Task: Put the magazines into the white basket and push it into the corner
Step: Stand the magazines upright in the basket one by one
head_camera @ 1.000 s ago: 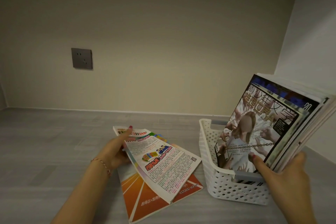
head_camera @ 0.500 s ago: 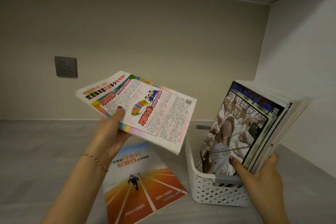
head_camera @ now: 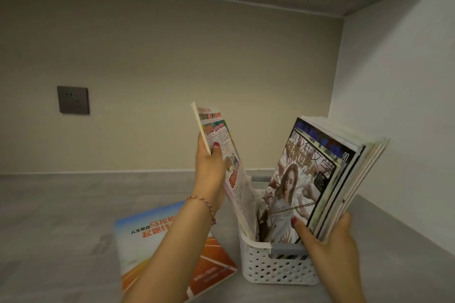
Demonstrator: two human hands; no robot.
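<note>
A white perforated basket stands on the grey shelf, right of centre. Several magazines stand in it, leaning right, the front one showing a woman on its cover. My right hand grips the lower edge of that stack, thumb on the front cover. My left hand grips a colourful magazine upright, its lower end dipping into the basket's left side. An orange and blue magazine lies flat on the shelf left of the basket, partly under my left forearm.
The grey shelf runs left with open surface. A dark wall socket sits on the back wall. The white side wall meets the back wall in a corner behind and right of the basket. Another shelf is overhead.
My left hand lifted the colourful magazine off the shelf, turned it upright and brought it right, down into the basket. My right hand kept holding the leaning stack.
</note>
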